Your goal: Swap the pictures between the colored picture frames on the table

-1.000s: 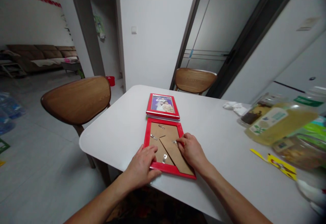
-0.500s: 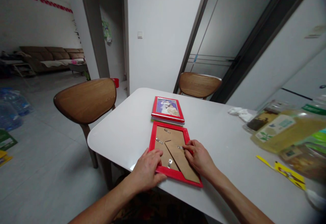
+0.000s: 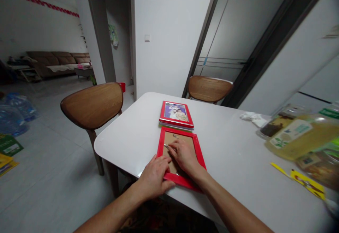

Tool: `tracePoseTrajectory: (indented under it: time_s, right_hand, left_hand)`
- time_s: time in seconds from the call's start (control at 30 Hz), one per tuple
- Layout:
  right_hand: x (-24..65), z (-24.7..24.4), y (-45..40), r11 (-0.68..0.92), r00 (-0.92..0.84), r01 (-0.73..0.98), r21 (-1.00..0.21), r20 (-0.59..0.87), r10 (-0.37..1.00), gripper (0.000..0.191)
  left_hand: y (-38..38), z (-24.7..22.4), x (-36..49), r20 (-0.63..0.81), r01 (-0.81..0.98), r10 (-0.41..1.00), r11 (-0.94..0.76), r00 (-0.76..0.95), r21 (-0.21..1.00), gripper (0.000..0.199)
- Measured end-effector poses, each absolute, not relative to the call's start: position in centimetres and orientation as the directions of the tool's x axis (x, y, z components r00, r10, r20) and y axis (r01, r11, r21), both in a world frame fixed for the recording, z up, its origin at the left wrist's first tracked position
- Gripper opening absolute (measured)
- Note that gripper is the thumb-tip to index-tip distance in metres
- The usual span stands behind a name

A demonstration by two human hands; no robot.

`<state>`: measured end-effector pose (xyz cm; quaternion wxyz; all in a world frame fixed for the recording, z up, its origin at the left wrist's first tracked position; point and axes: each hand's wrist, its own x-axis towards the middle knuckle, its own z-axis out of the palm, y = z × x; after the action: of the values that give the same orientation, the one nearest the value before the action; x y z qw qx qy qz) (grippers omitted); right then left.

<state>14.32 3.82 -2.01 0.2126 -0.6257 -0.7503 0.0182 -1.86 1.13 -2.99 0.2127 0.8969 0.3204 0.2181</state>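
A red picture frame (image 3: 200, 153) lies face down at the table's near edge, its brown backing board (image 3: 188, 139) upward. My left hand (image 3: 155, 176) grips the frame's lower left corner, thumb along the near edge and fingers over the left side. Bent over the backing, my right hand (image 3: 184, 155) has its fingertips pinched at a small metal clip (image 3: 166, 145) on the left side. Another clip (image 3: 175, 136) shows near the far edge. My right hand and wrist hide much of the board and its stand. Just beyond lies a second red frame (image 3: 177, 113), photo upward, on a stack.
On the right of the white table (image 3: 225, 148) are a bottle of yellow liquid (image 3: 293, 135), jars, a crumpled tissue (image 3: 253, 118) and a yellow packet (image 3: 307, 184). Wooden chairs stand at the left (image 3: 92, 104) and far side (image 3: 210, 88).
My right hand has moved left across the backing, from the clip on the right side to the one on the left. My left hand keeps its hold on the frame's corner.
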Motion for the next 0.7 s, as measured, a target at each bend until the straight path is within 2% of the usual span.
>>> tracePoseTrajectory:
  time_s: [0.13,0.27,0.4,0.7]
  right_hand:
    - [13.2,-2.1,5.5,0.201,-0.127,0.946,-0.253,0.279,0.952,0.025]
    - [13.2,-2.3,5.5,0.233,-0.168,0.939,-0.254,0.252,0.953,0.025]
    - [13.8,-2.1,5.7,0.22,-0.157,0.935,-0.278,0.233,0.96,0.024]
    - [17.2,-2.7,9.6,-0.097,0.176,0.942,-0.323,0.226,0.958,0.023]
  left_hand:
    - [1.0,-2.6,-1.8,0.254,0.472,0.668,-0.698,0.699,0.538,0.045]
    - [1.0,-2.3,-1.6,0.252,0.477,0.675,-0.693,0.694,0.541,0.029]
    - [1.1,-2.6,-1.6,0.23,0.487,0.675,-0.688,0.701,0.537,0.028]
    - [1.1,-2.9,-1.7,0.22,0.493,0.673,-0.69,0.706,0.53,0.028]
